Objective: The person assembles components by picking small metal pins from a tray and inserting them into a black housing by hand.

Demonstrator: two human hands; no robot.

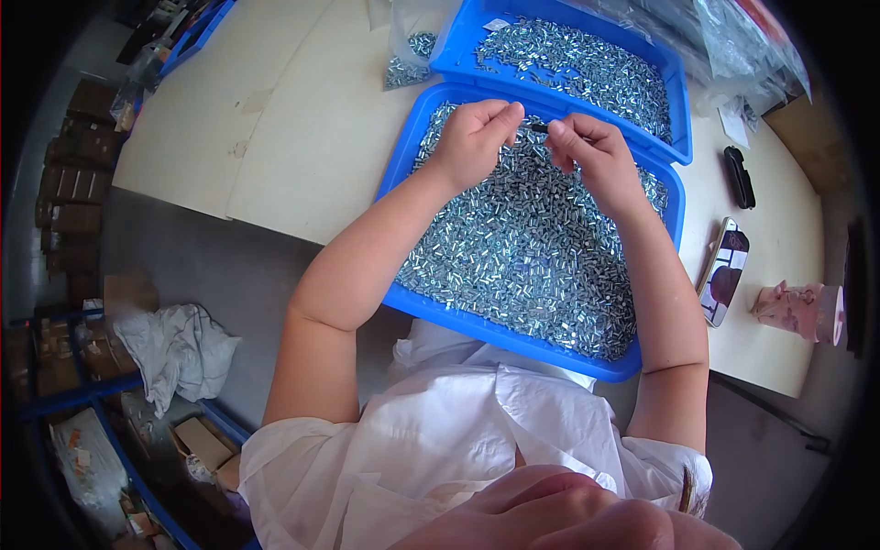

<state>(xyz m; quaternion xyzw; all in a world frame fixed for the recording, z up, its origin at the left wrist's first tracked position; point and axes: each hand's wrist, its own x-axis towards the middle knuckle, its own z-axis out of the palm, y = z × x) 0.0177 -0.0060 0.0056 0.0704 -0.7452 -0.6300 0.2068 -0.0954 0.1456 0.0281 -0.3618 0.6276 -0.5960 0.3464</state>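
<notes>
The right hand (pixel 596 160) grips a small dark bit (pixel 539 128) at its fingertips, and it could slip and fall if the pinch goes loose, as just a little of it seems to be held. The left hand (pixel 477 142) has its fingers pinched closed close by, but I can't tell if they hold a thing, and the dark bit sits between the two hands, over the shiny bits (pixel 522 247) in the near blue tub (pixel 500 339). The far tub (pixel 449 46) is just past it, on the desk (pixel 302 119).
</notes>
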